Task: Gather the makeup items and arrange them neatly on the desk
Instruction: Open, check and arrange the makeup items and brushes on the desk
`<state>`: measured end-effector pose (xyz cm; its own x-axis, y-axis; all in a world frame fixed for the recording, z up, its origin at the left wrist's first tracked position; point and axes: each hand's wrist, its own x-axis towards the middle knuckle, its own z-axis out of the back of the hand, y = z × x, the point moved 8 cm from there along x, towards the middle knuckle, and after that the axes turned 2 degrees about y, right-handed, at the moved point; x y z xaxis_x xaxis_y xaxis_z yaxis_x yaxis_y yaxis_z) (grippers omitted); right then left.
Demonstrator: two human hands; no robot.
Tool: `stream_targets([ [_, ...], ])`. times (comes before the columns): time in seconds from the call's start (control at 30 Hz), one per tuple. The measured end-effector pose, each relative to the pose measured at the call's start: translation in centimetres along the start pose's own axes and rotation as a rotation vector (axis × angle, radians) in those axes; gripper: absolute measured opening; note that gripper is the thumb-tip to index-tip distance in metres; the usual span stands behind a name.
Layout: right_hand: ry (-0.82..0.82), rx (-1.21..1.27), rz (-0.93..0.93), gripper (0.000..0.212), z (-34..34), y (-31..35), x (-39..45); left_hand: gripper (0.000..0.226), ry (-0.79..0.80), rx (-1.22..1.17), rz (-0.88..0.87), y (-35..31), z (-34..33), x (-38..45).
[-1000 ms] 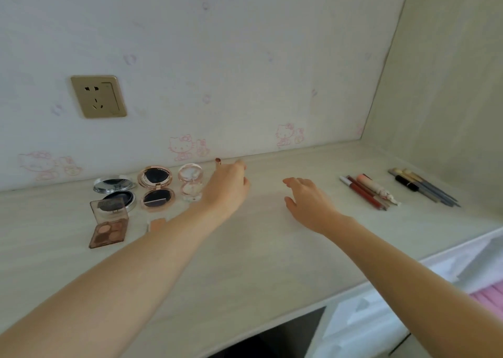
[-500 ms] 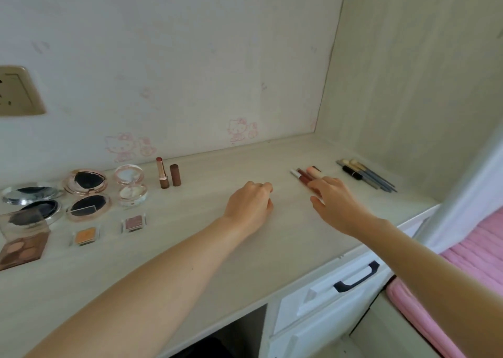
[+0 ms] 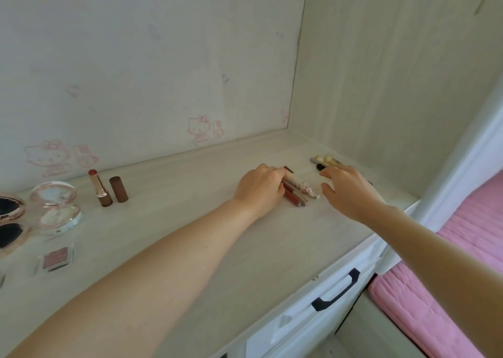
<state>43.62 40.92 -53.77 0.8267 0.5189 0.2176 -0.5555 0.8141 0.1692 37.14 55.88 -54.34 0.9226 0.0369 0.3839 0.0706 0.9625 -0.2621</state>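
The left hand curls its fingers onto the pencil bundle, whose long axis runs crosswise beneath them; the right hand, fingers spread, hovers just beside.

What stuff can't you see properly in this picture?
Head view:
- Lip pencils: far ends hidden under the left hand.
- Brushes: handles hidden behind the right hand; whether it touches them is unclear.
- Dark compact: cut off by the left edge.
- Small blush pan: too blurred for detail.
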Motion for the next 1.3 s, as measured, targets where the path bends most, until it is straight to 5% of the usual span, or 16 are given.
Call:
stream_targets([
  [0.73, -0.031, -0.073, -0.096, 0.035, -3.3, -4.9, 3.9, 0.046, 0.430, -0.057, -0.029, -3.3, -8.7, 10.3],
  [1.1, -0.129, -0.082, -0.088, 0.027, -3.2, -4.0, 4.3, 0.040, 0.487, -0.247, 0.134, -3.3, -9.0, 9.9],
  [1.3, -0.170, 0.101, -0.229, 0.026, -3.0, -5.0, 4.0, 0.044, 0.348, -0.503, 0.209, -3.3, -7.4, 10.3],
])
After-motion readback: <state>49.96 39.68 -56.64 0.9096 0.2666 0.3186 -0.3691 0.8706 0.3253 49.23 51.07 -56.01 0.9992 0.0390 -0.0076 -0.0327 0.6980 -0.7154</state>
